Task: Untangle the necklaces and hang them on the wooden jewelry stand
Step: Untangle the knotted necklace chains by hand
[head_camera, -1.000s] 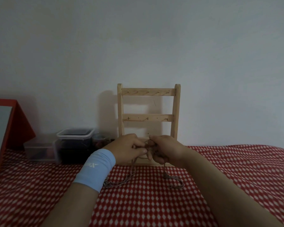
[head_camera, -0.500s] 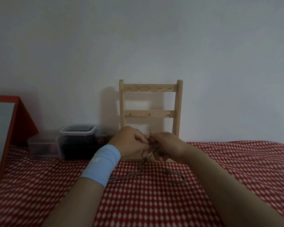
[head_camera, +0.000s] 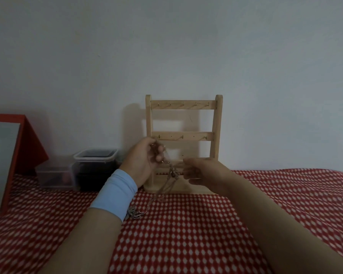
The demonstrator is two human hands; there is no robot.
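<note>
A wooden jewelry stand (head_camera: 183, 104) with two rails of small hooks stands against the wall, with nothing hanging on it. My left hand (head_camera: 145, 161), with a light blue wristband, is raised in front of the stand's lower rail and pinches the tangled necklaces (head_camera: 171, 173). The thin chains hang from it in a knot and trail down to the cloth, where a loose end (head_camera: 137, 213) lies by my wrist. My right hand (head_camera: 201, 172) is just right of the knot, fingers curled toward the chains; whether it grips a strand is unclear.
A red and white patterned cloth (head_camera: 186, 234) covers the table. Left of the stand are a dark lidded plastic box (head_camera: 95, 155) and a lower clear box (head_camera: 54, 176). A red-framed mirror (head_camera: 6, 155) leans at the far left. The wall is right behind.
My left hand has lifted up and to the left with the chains, pulling them off the cloth. My hands, close together before, have moved apart, and the right one has loosened.
</note>
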